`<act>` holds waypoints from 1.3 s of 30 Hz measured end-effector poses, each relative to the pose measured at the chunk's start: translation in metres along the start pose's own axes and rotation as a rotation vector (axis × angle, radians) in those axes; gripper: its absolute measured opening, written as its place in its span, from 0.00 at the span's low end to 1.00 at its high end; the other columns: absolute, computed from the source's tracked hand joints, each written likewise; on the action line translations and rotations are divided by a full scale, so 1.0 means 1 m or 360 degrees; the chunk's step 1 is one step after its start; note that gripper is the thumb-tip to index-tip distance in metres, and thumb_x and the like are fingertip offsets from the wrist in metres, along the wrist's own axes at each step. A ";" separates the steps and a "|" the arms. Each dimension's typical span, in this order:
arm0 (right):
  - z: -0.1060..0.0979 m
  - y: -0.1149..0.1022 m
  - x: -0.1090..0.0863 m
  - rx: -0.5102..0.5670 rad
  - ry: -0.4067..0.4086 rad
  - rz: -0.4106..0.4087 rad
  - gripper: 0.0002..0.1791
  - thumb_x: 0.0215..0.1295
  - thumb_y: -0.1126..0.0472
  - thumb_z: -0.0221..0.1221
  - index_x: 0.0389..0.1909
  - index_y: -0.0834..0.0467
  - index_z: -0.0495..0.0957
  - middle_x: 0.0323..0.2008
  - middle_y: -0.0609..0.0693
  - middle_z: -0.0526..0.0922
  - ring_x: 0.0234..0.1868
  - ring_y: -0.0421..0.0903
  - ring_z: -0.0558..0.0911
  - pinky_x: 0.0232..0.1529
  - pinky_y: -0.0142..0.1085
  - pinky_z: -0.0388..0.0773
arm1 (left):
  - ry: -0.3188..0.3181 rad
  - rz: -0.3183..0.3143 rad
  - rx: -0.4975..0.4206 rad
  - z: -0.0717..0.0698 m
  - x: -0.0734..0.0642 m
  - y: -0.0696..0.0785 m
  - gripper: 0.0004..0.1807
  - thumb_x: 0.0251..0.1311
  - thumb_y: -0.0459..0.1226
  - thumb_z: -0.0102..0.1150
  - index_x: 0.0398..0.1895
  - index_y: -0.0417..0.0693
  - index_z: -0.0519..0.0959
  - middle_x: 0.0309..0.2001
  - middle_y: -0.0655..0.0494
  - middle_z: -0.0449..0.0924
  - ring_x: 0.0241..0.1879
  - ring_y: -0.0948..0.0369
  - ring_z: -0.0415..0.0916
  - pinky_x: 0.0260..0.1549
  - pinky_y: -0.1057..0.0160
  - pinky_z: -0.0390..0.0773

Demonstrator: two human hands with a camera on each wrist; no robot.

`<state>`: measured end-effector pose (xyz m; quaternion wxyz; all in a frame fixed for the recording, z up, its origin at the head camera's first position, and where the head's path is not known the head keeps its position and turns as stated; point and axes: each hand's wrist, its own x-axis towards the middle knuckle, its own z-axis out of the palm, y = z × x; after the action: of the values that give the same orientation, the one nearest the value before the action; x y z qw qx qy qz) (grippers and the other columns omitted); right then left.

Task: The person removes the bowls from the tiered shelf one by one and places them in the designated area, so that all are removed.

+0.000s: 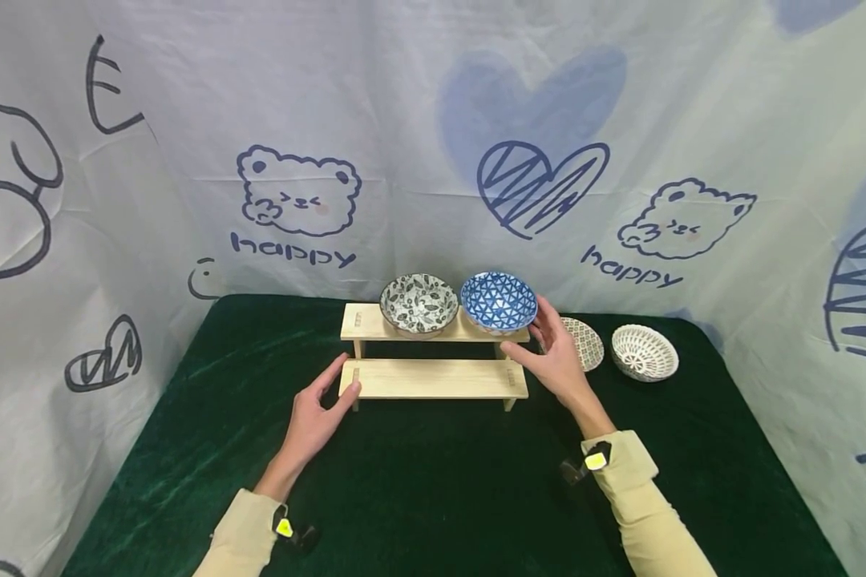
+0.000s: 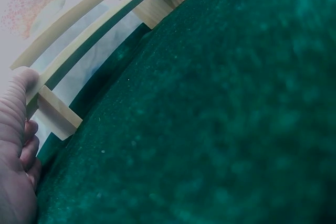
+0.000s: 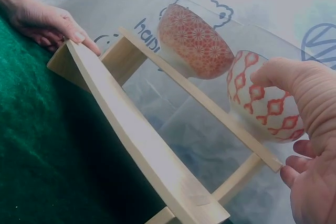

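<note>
Head view: green velvet table (image 1: pixel 433 497) before a printed cloth backdrop (image 1: pixel 418 120). One two-tier wooden rack (image 1: pixel 433 378) at centre; four bowls, two on its far tier, two right. Left hand (image 1: pixel 316 417) touches rack's left end, fingers relaxed; right hand (image 1: pixel 557 357) open beside blue bowl (image 1: pixel 499 301).

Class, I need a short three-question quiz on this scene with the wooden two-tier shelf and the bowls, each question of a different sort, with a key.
1. True or false: the blue triangle-patterned bowl sits on the top tier of the wooden shelf.
2. How many bowls lie on the green cloth beside the shelf? A one, B two, C three.
3. Which hand touches the shelf's lower tier at its left end?

Key: 1 true. 2 B. 3 The left hand.
</note>
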<state>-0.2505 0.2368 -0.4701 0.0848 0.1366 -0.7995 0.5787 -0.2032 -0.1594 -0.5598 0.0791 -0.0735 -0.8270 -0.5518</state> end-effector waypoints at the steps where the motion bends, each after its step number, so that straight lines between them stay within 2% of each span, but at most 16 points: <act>1: 0.001 0.001 0.000 0.0004 0.0003 0.0001 0.51 0.65 0.64 0.71 0.82 0.58 0.52 0.80 0.58 0.60 0.80 0.57 0.61 0.79 0.52 0.57 | -0.0003 -0.0001 0.0003 0.000 0.000 0.000 0.34 0.73 0.49 0.64 0.78 0.49 0.69 0.76 0.52 0.68 0.77 0.50 0.63 0.76 0.39 0.59; 8: 0.004 -0.003 0.002 0.0023 0.0032 0.0057 0.54 0.63 0.63 0.73 0.83 0.60 0.49 0.81 0.58 0.57 0.81 0.56 0.60 0.80 0.49 0.56 | -0.0016 -0.0008 0.0012 0.001 -0.002 -0.001 0.34 0.73 0.49 0.63 0.78 0.49 0.68 0.76 0.51 0.68 0.77 0.50 0.62 0.75 0.39 0.59; 13: 0.005 -0.004 0.005 0.0032 0.0026 0.0046 0.54 0.63 0.64 0.72 0.82 0.62 0.48 0.81 0.59 0.56 0.81 0.57 0.58 0.80 0.48 0.56 | -0.0007 -0.0012 0.0021 0.001 -0.002 0.000 0.35 0.73 0.50 0.63 0.78 0.50 0.68 0.77 0.52 0.68 0.77 0.51 0.63 0.76 0.40 0.60; 23: 0.009 -0.010 0.013 0.0098 0.0021 0.0099 0.57 0.64 0.65 0.71 0.84 0.60 0.42 0.83 0.59 0.49 0.83 0.54 0.54 0.81 0.47 0.52 | 0.0008 0.0016 -0.0002 0.000 0.002 0.002 0.35 0.72 0.48 0.64 0.78 0.47 0.69 0.76 0.52 0.69 0.77 0.51 0.63 0.76 0.41 0.59; 39: 0.015 -0.011 0.015 0.0144 0.0025 0.0127 0.58 0.64 0.64 0.71 0.84 0.59 0.41 0.82 0.59 0.52 0.82 0.56 0.57 0.81 0.47 0.53 | -0.0002 0.0003 0.0018 0.001 0.001 -0.001 0.34 0.73 0.49 0.64 0.78 0.50 0.68 0.76 0.53 0.68 0.77 0.51 0.63 0.76 0.41 0.59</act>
<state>-0.2614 0.2180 -0.4606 0.0615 0.1037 -0.7767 0.6183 -0.2040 -0.1592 -0.5610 0.0796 -0.0742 -0.8301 -0.5469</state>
